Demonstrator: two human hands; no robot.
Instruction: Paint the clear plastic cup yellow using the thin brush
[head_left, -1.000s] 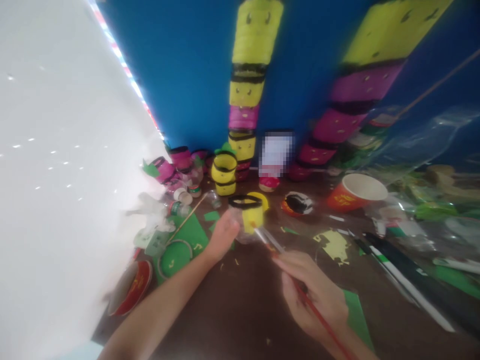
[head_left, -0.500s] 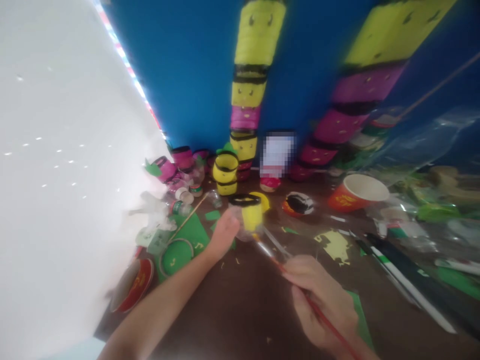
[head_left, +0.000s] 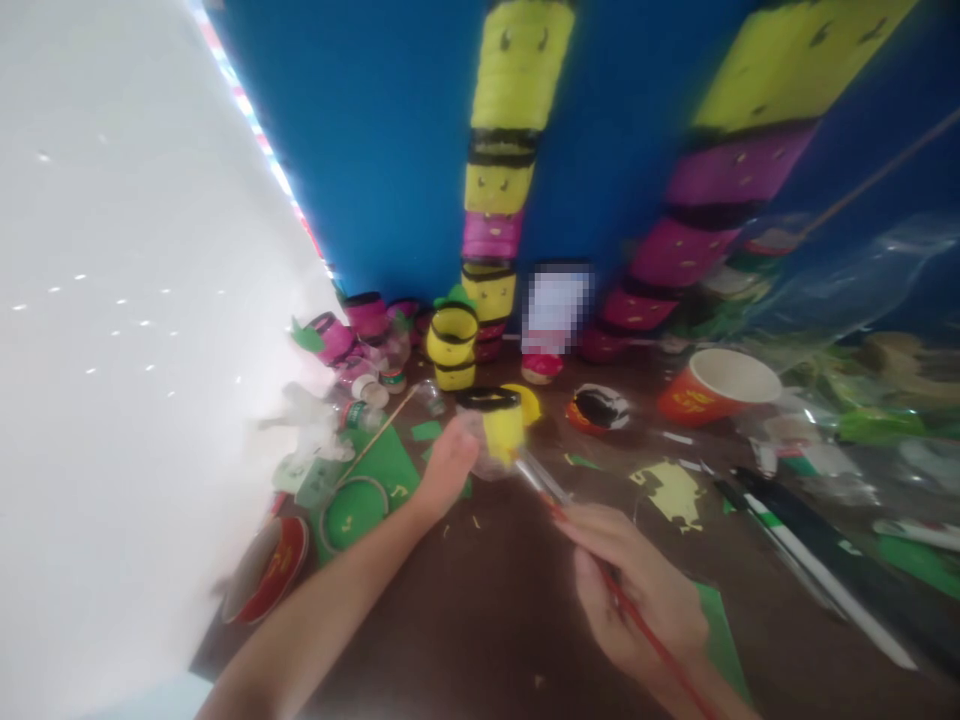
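Right hand (head_left: 645,575), gripping one red-handled brush (head_left: 641,625), has shifted slightly toward eleven o'clock. Left hand (head_left: 450,462) grips one black-rimmed, part-yellow container (head_left: 500,435), at ten o'clock from the right hand. Toward three o'clock of the container: one black-filled dish (head_left: 584,414), one orange cup (head_left: 686,400) beyond.

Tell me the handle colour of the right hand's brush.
Red; the brush handle shows best in the head view.
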